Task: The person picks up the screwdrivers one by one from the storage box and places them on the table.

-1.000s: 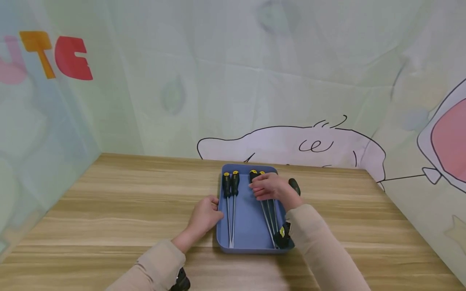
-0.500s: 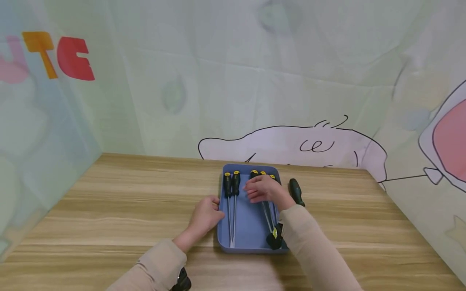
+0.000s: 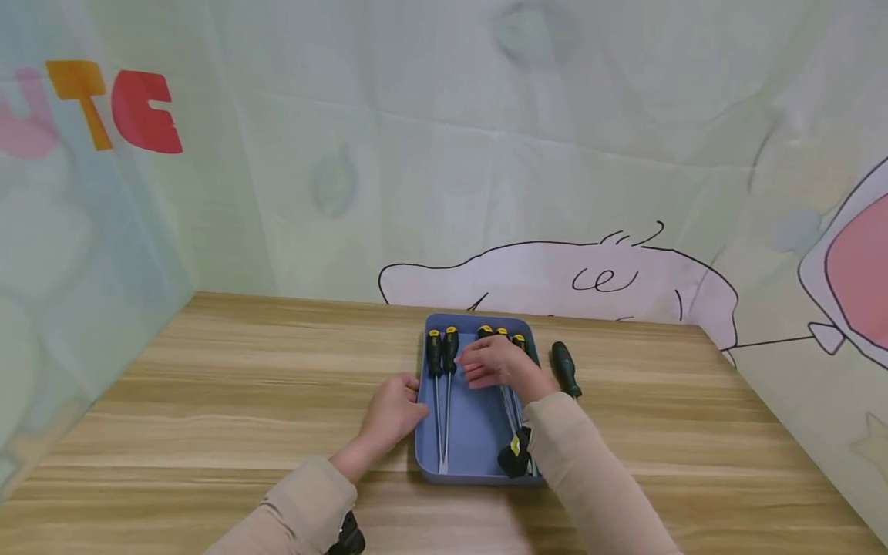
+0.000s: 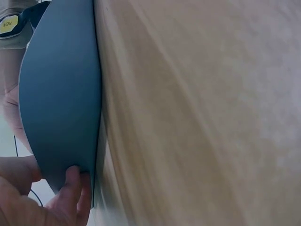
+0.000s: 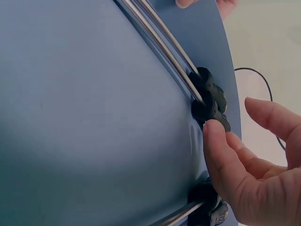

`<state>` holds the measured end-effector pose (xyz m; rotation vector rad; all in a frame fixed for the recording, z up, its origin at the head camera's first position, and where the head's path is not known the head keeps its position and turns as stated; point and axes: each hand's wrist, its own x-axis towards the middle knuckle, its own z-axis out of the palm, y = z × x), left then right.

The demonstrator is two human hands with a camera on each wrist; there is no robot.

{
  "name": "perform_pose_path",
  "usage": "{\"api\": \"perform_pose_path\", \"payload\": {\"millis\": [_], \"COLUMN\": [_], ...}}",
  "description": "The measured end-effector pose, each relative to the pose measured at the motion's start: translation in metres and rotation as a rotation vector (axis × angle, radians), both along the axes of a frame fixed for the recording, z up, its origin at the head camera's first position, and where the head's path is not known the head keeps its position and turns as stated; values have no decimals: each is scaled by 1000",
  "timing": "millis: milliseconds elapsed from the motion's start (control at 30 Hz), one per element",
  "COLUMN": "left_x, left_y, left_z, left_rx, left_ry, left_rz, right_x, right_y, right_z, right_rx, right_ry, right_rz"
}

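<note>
My left hand (image 3: pixel 391 408) pinches the left wall of the blue tray (image 3: pixel 479 476); in the left wrist view, fingers of that hand (image 4: pixel 66 202) lie against the outside of the tray (image 4: pixel 61 94). Above the tray, my right hand (image 3: pixel 496 362) is held with fingers apart and nothing between them. Two black-handled screwdrivers (image 3: pixel 450 351) lie along the tray's left side, and several more (image 3: pixel 486 331) lie at the right, partly hidden by the right hand and wrist. In the right wrist view, the right hand (image 5: pixel 258 174) is beside dark screwdriver handles (image 5: pixel 209 110).
Outside the tray, to its right, another dark-handled screwdriver (image 3: pixel 565 368) lies on the wooden table (image 3: pixel 264 385). Printed fabric (image 3: pixel 430 169) hangs behind the table and along both sides. A black wrist device (image 3: pixel 515 456) on the right arm overlaps the tray's lower right part.
My right hand has moved left across the tray, from the right group of screwdrivers toward the left pair. More of the handles at the right now shows. The left hand has stayed at the tray wall.
</note>
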<state>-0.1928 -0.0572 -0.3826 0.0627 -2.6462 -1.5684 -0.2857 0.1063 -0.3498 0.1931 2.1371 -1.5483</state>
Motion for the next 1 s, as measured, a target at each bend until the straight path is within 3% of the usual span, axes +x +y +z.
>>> {"api": "perform_pose_path", "payload": {"millis": [300,667,1000], "left_x": [2,2,1], "left_y": [1,0,0], "left_z": [0,2,1], "left_rx": [-16,-35,-33], "left_ry": [8,-5,-13], "left_rz": [-8,-1,-1], "right_x": [-2,-4,-4], "right_y": [-8,-21,-32], "right_z": [-5,-7,-16], "right_rx": [18,-41,37], "right_ry": [-27,-35,66], "right_rz": [-66,-175,-216]}}
